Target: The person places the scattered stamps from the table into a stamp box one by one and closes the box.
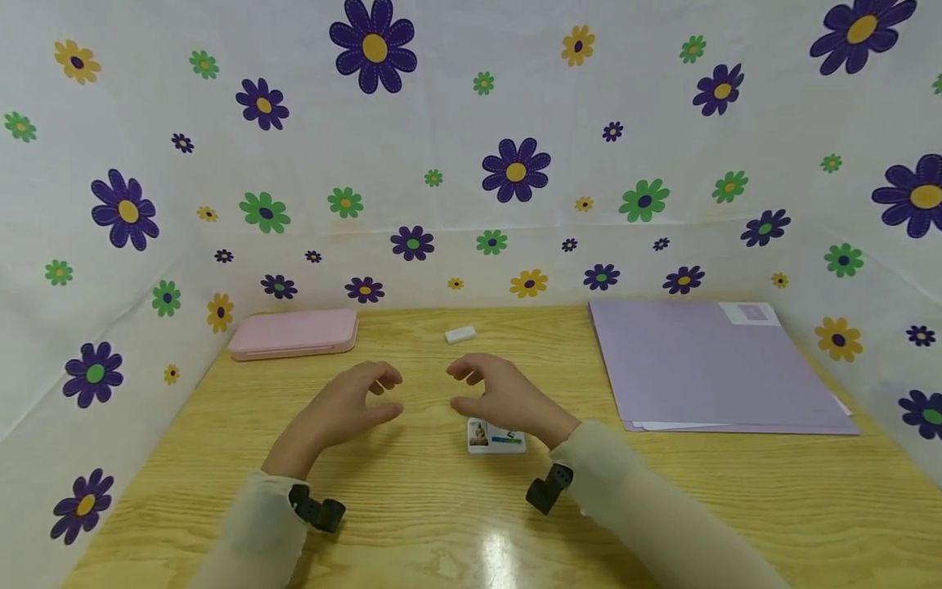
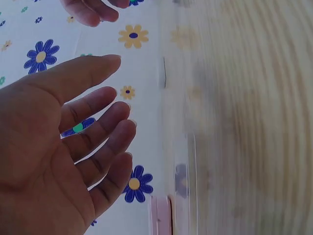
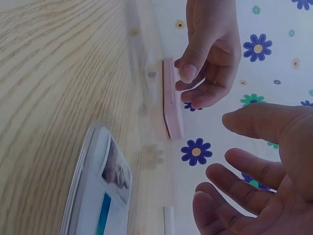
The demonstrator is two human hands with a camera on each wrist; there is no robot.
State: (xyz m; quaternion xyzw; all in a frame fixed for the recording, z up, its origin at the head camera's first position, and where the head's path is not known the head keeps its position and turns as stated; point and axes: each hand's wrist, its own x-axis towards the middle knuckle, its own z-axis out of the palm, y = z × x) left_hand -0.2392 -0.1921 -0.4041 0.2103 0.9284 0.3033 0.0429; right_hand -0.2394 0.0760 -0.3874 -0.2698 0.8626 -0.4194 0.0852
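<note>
My left hand [image 1: 349,406] hovers above the wooden table, empty, with its fingers loosely bent and the thumb apart. Facing it across a gap, my right hand [image 1: 496,393] is held up in a like way and touches nothing. Beneath the right hand lies a white card [image 1: 496,438] with a small photo and a blue-green band, partly hidden by that hand. In the right wrist view the same card [image 3: 107,191] appears with a thick, rounded edge. Beyond the hands lies a small white block [image 1: 460,334], perhaps an eraser.
A pink case [image 1: 294,333] lies at the back left of the table [image 1: 412,523]. Papers show under a purple folder [image 1: 721,368] on the right. A white cloth with flowers [image 1: 441,123] hangs at the back and sides. Each wrist wears a small black camera.
</note>
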